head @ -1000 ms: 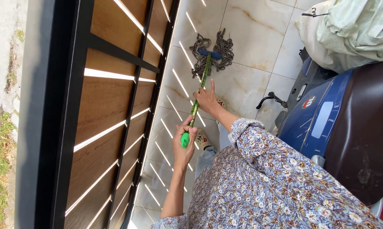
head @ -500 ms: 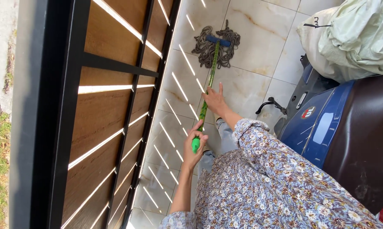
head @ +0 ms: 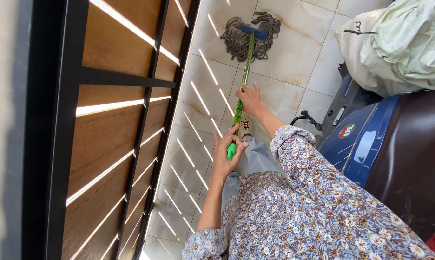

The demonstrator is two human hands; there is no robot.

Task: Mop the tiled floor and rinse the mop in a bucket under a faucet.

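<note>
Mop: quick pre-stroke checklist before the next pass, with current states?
1. Left hand wrapped round the green handle end: ok.
2. Right hand on the mop handle further down: ok, though fingers look loosely spread.
3. Mop head strands flat on the tiled floor: ok.
4. Clearance to the blue scooter on the right: ok, apart from the mop.
5. Gate on the left clear of the mop: ok.
6. Floor wetness: cannot tell.

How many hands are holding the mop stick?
2. The left hand grips the green end of the mop stick; the right hand holds it farther down, toward the mop head.
</note>
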